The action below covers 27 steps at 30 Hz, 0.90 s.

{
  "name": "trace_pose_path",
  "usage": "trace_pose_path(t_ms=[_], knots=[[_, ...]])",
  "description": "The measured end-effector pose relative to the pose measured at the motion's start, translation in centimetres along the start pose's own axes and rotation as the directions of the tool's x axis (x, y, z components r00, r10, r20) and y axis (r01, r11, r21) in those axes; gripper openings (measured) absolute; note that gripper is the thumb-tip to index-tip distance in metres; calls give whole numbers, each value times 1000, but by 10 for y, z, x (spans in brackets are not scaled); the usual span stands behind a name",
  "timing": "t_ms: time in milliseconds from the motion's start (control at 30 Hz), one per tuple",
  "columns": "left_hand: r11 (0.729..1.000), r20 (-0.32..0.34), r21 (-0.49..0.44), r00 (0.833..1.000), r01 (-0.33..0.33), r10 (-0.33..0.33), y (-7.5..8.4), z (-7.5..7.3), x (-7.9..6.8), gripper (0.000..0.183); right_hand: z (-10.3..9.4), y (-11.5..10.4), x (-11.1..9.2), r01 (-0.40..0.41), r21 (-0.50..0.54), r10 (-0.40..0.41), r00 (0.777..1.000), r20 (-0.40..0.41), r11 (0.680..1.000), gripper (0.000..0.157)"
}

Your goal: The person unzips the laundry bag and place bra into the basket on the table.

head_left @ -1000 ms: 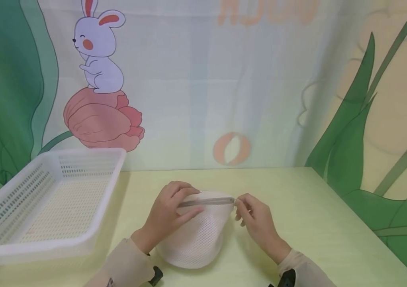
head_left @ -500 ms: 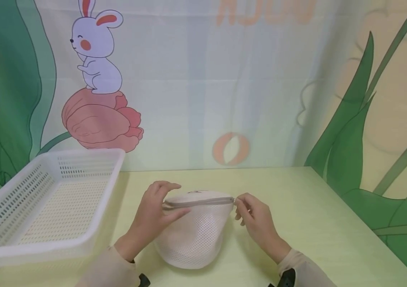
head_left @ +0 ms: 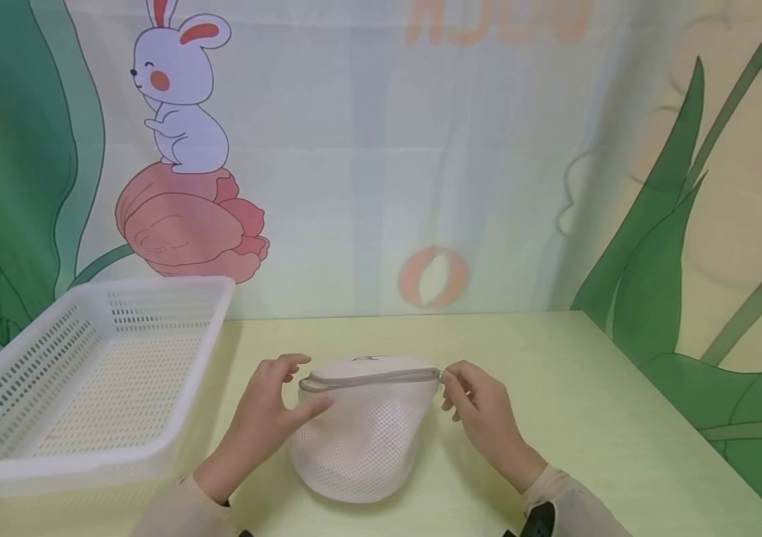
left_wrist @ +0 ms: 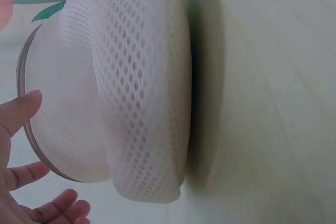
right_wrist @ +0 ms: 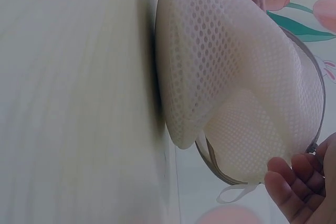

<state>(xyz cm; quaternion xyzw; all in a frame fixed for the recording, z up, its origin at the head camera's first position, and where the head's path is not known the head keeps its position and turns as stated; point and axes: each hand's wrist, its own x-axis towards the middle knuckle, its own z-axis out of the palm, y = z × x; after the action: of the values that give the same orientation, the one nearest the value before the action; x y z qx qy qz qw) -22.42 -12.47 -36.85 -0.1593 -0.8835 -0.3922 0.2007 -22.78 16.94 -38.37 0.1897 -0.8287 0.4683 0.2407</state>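
Note:
A white mesh laundry bag [head_left: 361, 447] stands puffed up on the table, its grey zipper [head_left: 374, 379] running across the top. At the zipper's right end, my right hand [head_left: 486, 410] pinches the small zipper pull [right_wrist: 313, 148] between thumb and forefinger. My left hand [head_left: 263, 414] is at the bag's left side, thumb and fingers spread apart, with the thumb tip [left_wrist: 34, 96] overlapping the zipper edge in the left wrist view. A thin white fabric loop [right_wrist: 236, 193] hangs off the bag's edge in the right wrist view.
A large white plastic basket [head_left: 183, 418] with slotted walls sits on the left of the pale yellow-green table [head_left: 596, 447]. Behind the table hangs a printed cloth [head_left: 515, 186] with a rabbit, tulips and leaves.
My left hand has slid leftward along the zipper and off the bag's top, baring the zipper's left end. My right hand has stayed at the zipper pull.

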Motion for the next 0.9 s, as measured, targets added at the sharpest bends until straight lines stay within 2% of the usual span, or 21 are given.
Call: trace_pose_path(t_ms=[167, 367, 467, 600, 900], knots=[[991, 98, -20, 987, 129, -127, -9, -1, 2, 63, 0, 2, 0, 2, 9, -2, 1000, -1, 1000, 13], [969, 198, -113, 961, 218, -194, -22, 2, 4, 60, -1, 2, -1, 8, 5, -8, 1000, 1, 1000, 13], [954, 238, -191, 954, 230, -182, -27, 5, 5, 58, 0, 1, -1, 10, -5, -10, 1000, 5, 1000, 13], [932, 263, -287, 954, 223, -147, -29, 8, 5, 55, 0, 2, 0, 11, -11, -11, 1000, 7, 1000, 12], [913, 262, -350, 958, 210, -120, -28, 10, 6, 50, 2, 1, 0, 1, -14, -1, 1000, 9, 1000, 12]])
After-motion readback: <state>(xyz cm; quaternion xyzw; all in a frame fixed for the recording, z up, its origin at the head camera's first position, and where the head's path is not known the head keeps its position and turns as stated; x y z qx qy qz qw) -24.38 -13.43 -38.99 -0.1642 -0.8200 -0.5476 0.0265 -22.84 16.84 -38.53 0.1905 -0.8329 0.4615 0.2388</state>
